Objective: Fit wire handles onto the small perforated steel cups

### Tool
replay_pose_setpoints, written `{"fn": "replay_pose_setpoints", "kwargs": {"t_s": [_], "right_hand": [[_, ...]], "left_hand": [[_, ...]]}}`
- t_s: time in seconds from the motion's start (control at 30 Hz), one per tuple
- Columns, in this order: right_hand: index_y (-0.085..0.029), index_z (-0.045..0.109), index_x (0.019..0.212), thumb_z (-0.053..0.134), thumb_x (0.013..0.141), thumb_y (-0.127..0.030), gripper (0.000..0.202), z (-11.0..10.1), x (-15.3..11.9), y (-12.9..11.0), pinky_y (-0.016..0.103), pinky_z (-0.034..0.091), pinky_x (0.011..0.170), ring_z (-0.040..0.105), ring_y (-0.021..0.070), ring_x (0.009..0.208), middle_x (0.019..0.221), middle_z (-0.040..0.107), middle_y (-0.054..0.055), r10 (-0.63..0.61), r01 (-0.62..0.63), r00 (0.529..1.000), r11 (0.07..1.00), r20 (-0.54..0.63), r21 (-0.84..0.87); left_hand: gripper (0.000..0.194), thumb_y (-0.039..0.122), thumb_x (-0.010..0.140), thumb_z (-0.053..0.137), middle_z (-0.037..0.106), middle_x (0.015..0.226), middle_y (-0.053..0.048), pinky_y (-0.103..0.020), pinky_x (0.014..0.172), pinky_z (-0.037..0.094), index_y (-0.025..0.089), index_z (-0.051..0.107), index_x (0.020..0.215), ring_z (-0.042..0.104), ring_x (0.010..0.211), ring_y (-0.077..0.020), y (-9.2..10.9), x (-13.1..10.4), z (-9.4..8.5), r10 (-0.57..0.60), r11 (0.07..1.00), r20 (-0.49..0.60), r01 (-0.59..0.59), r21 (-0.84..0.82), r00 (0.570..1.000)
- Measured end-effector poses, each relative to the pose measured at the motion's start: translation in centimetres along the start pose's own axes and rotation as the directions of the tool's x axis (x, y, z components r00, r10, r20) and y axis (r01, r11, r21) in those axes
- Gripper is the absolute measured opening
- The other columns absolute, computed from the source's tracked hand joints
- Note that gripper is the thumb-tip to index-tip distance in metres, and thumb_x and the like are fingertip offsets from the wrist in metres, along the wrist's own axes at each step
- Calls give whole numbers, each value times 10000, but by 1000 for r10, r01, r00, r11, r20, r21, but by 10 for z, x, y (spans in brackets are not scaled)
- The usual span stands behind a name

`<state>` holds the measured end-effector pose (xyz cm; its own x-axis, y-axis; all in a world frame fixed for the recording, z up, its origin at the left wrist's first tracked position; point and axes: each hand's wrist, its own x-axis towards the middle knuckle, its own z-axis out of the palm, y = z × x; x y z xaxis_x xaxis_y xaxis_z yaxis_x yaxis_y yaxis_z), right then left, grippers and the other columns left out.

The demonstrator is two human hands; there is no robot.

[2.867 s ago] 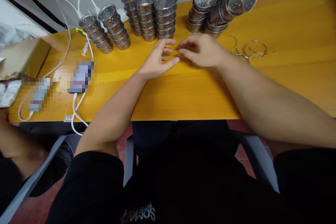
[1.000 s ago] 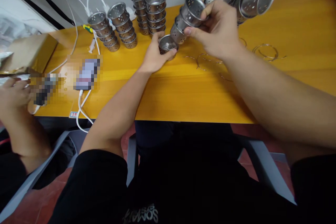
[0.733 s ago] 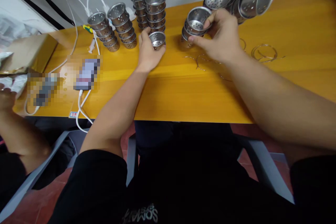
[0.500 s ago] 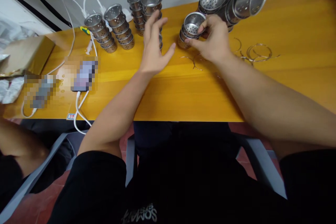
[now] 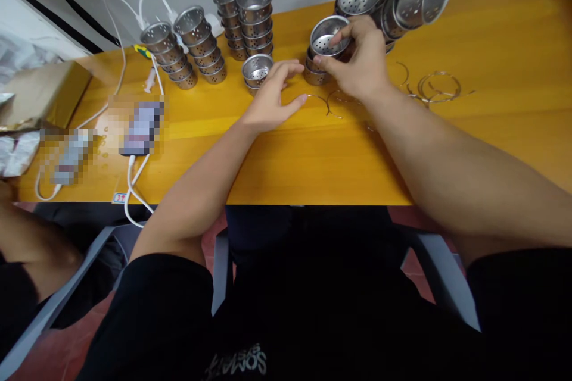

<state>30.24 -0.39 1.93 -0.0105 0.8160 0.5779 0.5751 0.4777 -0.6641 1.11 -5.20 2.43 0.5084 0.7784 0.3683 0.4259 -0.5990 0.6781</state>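
Between thumb and fingers, my right hand (image 5: 361, 58) grips the rim of a perforated metal cup (image 5: 326, 37). That cup sits tilted at the top of a short stack, with the lower cups (image 5: 315, 75) under it on the table. My left hand (image 5: 276, 98) is open, fingers stretched to the right, just left of this stack and holding nothing. Right behind the left hand stands another perforated cup (image 5: 256, 66), partly hidden by the fingers. Farther back are tall cup stacks (image 5: 254, 18). Thin loose wires (image 5: 329, 108) lie below the right hand.
More cup stacks (image 5: 203, 41) stand at the back left, and larger tilted stacks (image 5: 415, 3) at the back right. A coil of wire (image 5: 440, 88) lies on the right. Phones (image 5: 142, 128) with white cables and a cardboard box (image 5: 49, 92) are on the left, beside another person's arm (image 5: 36, 238).
My left hand has come down and rightward, nearer the right-hand stack, uncovering the small cup behind it. My right hand keeps its grip on the cup, almost in place.
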Motion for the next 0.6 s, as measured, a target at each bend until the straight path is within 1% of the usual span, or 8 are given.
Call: {"fn": "replay_pose_setpoints", "kwargs": {"t_s": [0.07,0.17,0.23,0.3,0.37,0.47,0.53,0.6], "right_hand": [[-390,717,1176,1085,956,-350,431,-1,-1,-5,656,560,1391,723,405,1486,1517,818,95,-25,25,1000,1000,8,2],[-381,709,1262,1057,957,-314,467,-6,-6,-19,680,492,1455,692,430,1589,1585,794,101,-110,110,994,994,-6,6],[-385,692,1336,1018,971,-305,496,-10,-10,-34,678,531,1414,707,432,1571,1572,793,96,-165,165,986,986,-36,-5],[-401,680,1409,988,994,-318,524,-14,-16,-48,648,587,1343,733,418,1515,1562,801,94,-198,197,979,980,-42,-15],[-411,671,1447,978,1025,-370,524,-15,-20,-59,637,623,1288,746,417,1491,1598,796,94,-177,177,984,984,-10,-24],[-386,659,1427,971,1033,-399,503,-12,-24,-60,668,615,1295,749,432,1483,1558,795,101,-151,152,988,987,6,-51],[-370,653,1408,958,1029,-395,488,-10,-23,-55,676,594,1326,751,431,1486,1515,793,105,-178,178,984,983,-12,-47],[-366,654,1401,952,1018,-397,486,-11,-22,-51,664,599,1318,763,424,1472,1500,791,103,-213,212,976,977,-36,-31]], "left_hand": [[593,547,1182,903,618,1943,-155,-642,1504,624,368,708,1712,654,1821,-419,-4,0,1,0,1000,4,0,2,1000],[596,556,1176,919,664,1894,-152,-645,1487,638,351,712,1697,694,1776,-414,-6,-1,3,-22,1000,23,22,-2,999],[564,548,1179,916,717,1833,-137,-633,1496,634,348,724,1670,730,1739,-398,-5,-1,4,-14,1000,50,16,-22,999],[510,517,1187,897,754,1780,-128,-598,1531,611,329,744,1635,749,1725,-375,-3,-1,4,30,998,75,-26,-55,997],[450,489,1188,889,787,1727,-126,-569,1555,593,311,774,1585,771,1701,-359,-2,-1,5,73,996,92,-67,-66,993],[397,471,1172,910,834,1640,-131,-573,1534,618,299,813,1518,816,1635,-369,-3,-1,4,92,995,99,-88,-40,991],[386,445,1166,910,848,1618,-137,-580,1508,644,287,821,1506,835,1604,-377,-6,-1,3,93,995,96,-91,-29,991],[378,426,1168,900,850,1617,-141,-579,1500,653,273,822,1504,838,1599,-373,-9,-1,3,89,996,87,-87,-28,992]]}}
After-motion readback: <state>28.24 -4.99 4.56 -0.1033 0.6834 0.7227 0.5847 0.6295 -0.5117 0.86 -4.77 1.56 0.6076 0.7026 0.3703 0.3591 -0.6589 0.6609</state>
